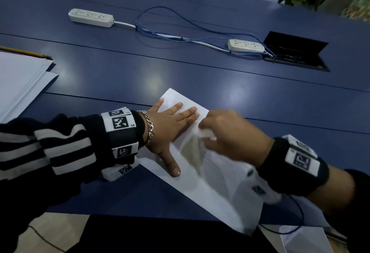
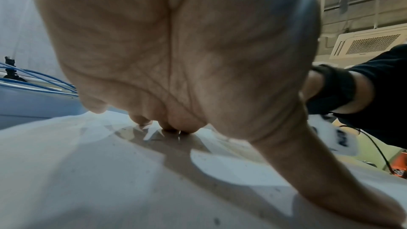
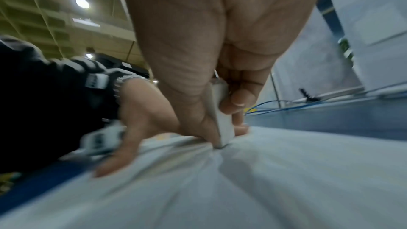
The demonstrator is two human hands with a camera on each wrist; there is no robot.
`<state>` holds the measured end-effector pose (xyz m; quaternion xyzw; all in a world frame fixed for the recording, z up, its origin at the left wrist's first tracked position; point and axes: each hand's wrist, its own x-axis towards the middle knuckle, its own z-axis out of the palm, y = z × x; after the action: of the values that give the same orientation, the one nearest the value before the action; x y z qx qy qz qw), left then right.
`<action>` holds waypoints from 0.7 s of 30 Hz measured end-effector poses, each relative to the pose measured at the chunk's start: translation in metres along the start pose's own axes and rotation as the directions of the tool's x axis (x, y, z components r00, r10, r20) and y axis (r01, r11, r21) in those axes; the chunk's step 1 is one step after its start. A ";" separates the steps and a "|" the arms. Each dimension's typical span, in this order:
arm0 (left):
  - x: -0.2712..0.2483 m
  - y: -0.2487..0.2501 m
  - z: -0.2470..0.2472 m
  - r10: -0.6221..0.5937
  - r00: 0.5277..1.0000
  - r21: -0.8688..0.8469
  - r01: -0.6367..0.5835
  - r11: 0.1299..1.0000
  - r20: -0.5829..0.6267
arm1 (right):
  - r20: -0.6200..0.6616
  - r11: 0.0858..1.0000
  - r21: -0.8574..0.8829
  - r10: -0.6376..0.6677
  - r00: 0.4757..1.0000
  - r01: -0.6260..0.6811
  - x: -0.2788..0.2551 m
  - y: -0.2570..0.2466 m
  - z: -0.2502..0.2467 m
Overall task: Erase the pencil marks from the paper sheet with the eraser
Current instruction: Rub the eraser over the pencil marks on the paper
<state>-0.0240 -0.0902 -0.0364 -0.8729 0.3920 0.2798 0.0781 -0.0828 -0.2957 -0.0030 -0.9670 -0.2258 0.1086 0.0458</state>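
Blue table (image 1: 200, 68), left hand (image 1: 170, 126) flat on paper sheet (image 1: 220, 192), right hand (image 1: 230, 132) pinching eraser (image 3: 222, 119)

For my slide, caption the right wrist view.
Right hand pinches a white eraser onto the paper sheet while the left hand presses it flat.

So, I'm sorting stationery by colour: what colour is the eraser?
White; the right hand pinches the eraser, clearest in the right wrist view.
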 end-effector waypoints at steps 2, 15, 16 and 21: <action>0.000 0.002 0.000 -0.006 1.000 0.023 0.006 1.000 0.001 | 0.116 0.989 0.037 -0.144 0.983 0.141 -0.017 -0.021 0.004; -0.001 0.004 -0.002 -0.016 1.000 0.046 0.016 0.999 0.006 | 0.147 0.993 0.026 -0.120 0.982 0.118 -0.011 -0.019 -0.001; -0.001 0.003 -0.002 -0.013 1.000 0.036 0.013 0.999 0.005 | 0.093 0.998 0.008 -0.055 0.994 0.055 -0.002 -0.007 -0.004; 0.000 0.004 -0.002 -0.028 1.000 0.070 0.027 0.997 0.008 | 0.024 0.993 -0.006 -0.121 0.992 0.121 -0.009 -0.019 0.003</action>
<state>-0.0261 -0.0937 -0.0338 -0.8737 0.3893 0.2686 0.1142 -0.0993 -0.2823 -0.0013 -0.9503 -0.2849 0.1164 0.0460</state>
